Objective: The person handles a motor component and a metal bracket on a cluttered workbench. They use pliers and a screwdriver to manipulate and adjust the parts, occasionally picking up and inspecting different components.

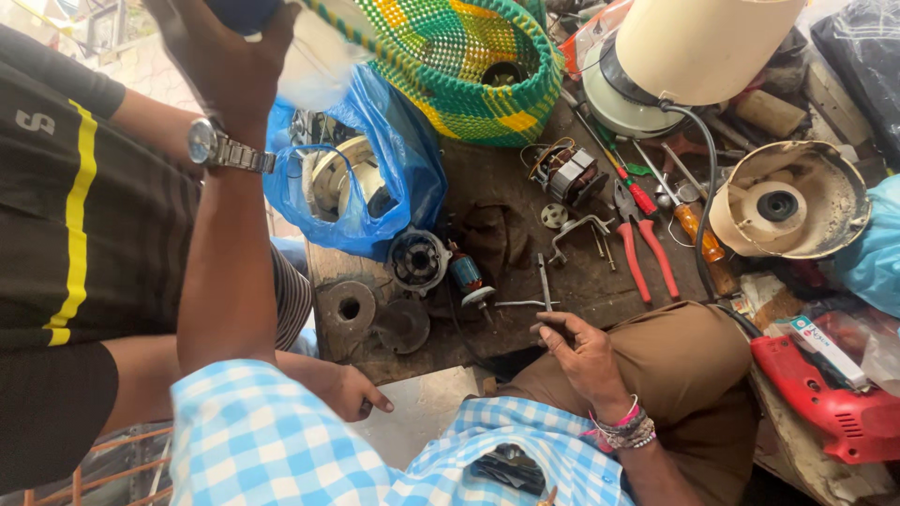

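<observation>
Clearly the bench is crowded, and this is the main danger. The right hand (pixel 583 354), in the lower middle of the frame, has its fingers curled narrow around the near end of a thin metal tool (pixel 544 279), which lies on the wooden bench (pixel 600 290) just beside the small armature (pixel 467 276) and the round motor housing (pixel 417 260). If the tool swings, I think it can push the armature off the near edge. The left hand (pixel 232 58), in the upper left, is closed on a dark blue thing (pixel 242 11) cut by the frame edge; what it is I cannot tell. It hangs above the blue plastic bag (pixel 398 173), so a slip may drop it on the parts inside. Another person's hand (pixel 349 389) rests near, lower left, and could be hit
</observation>
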